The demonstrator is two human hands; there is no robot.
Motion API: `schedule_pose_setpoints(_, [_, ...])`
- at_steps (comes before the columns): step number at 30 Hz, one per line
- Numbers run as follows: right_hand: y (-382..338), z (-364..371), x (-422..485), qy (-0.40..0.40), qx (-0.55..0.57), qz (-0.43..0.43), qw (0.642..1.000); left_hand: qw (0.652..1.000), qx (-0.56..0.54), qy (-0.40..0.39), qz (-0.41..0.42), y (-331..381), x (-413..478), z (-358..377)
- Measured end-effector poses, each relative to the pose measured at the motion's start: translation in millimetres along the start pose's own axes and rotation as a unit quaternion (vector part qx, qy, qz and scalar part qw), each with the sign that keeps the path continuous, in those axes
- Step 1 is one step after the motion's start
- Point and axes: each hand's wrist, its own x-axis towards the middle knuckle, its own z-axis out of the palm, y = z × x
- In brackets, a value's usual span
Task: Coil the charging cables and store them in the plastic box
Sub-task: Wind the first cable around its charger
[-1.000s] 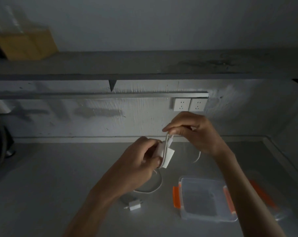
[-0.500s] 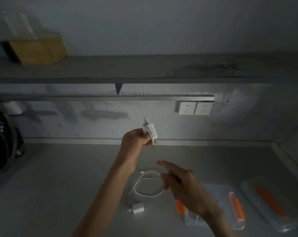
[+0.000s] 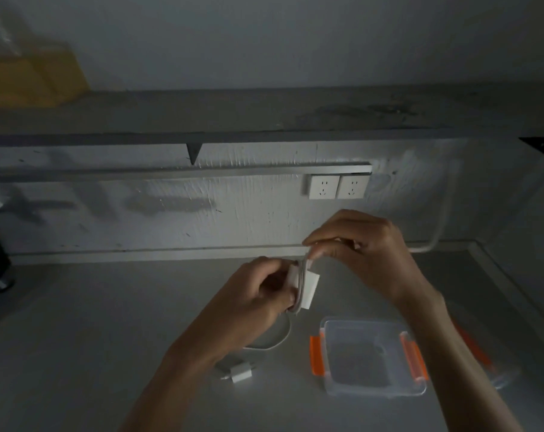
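Note:
My left hand [image 3: 258,294] grips a white charger block [image 3: 308,286] with turns of white cable [image 3: 300,282] wrapped around it. Just above the block, my right hand [image 3: 358,247] pinches the cable between thumb and fingers. A second white cable [image 3: 280,339] curves on the counter below my left hand, ending by a small white plug adapter [image 3: 241,372]. The clear plastic box [image 3: 373,357] with orange clips stands open on the counter, under my right forearm. Nothing shows inside it.
The box lid [image 3: 483,360] with an orange stripe lies to the right of the box, partly hidden by my right arm. Two wall sockets [image 3: 337,187] sit on the back wall. A shelf [image 3: 264,116] runs above, with a yellow box [image 3: 30,79] at its left.
My left hand has come down from its raised position with the charger block. My right hand has risen from low over the counter to the top of the block, bringing the cable around it.

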Motion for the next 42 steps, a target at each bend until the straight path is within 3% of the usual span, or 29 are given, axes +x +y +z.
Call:
schedule_pose_setpoints(4, [16,13,3,-0.067,0.224,0.105,0.967,0.995,-0.069,-0.071,0.008,2,-1,-9])
schedule_pose_setpoints(6, [15,29,-5,-0.058,0.282,0.165,0.943,0.99,-0.116,-0.064,0.037,-1,4,-13])
schedule_pose_setpoints(10, [1,72,-34,-0.017,0.315,0.269,0.91,0.967,-0.247,0.001,0.063,-15,30,-18])
schedule_pose_setpoints(13, [-16,90,-63,-0.035,0.312,0.302,0.9,0.949,-0.282,0.142,0.014,-33,56,-28])
schedule_pose_setpoints(15, [-26,90,-77,-0.059,0.273,0.305,0.911,0.946,-0.261,0.189,-0.032,-45,67,-33])
schedule_pose_setpoints(20, [-44,61,-65,-0.179,0.062,0.227,0.955,0.97,-0.115,0.203,-0.068,-59,64,-8])
schedule_pose_setpoints(24, [-39,21,-39,-0.115,-0.147,0.112,0.976,0.992,0.02,0.112,-0.048,-47,47,6])
schedule_pose_setpoints(27, [-27,-6,-17,-0.042,-0.189,0.011,0.981,0.999,0.014,0.012,-0.031,-31,23,6])
schedule_pose_setpoints(29, [-17,-12,-8,-0.04,-0.119,-0.006,0.992,0.999,-0.004,-0.035,-0.01,-22,10,1])
schedule_pose_setpoints(31, [-6,-15,-2,-0.053,0.006,0.05,0.997,0.996,-0.039,-0.08,0.003,-15,1,-6])
schedule_pose_setpoints(34, [8,-6,-3,-0.068,0.17,0.133,0.974,0.986,-0.116,-0.116,0.021,-11,-2,-13])
schedule_pose_setpoints(37, [10,32,-17,-0.022,0.252,0.2,0.946,0.98,-0.163,-0.104,0.052,-12,9,-14])
schedule_pose_setpoints(38, [7,47,-23,-0.006,0.266,0.229,0.936,0.971,-0.213,-0.098,0.054,-16,15,-12])
schedule_pose_setpoints(42, [-9,85,-50,0.0,0.244,0.283,0.928,0.88,-0.473,-0.042,0.006,-26,38,-1])
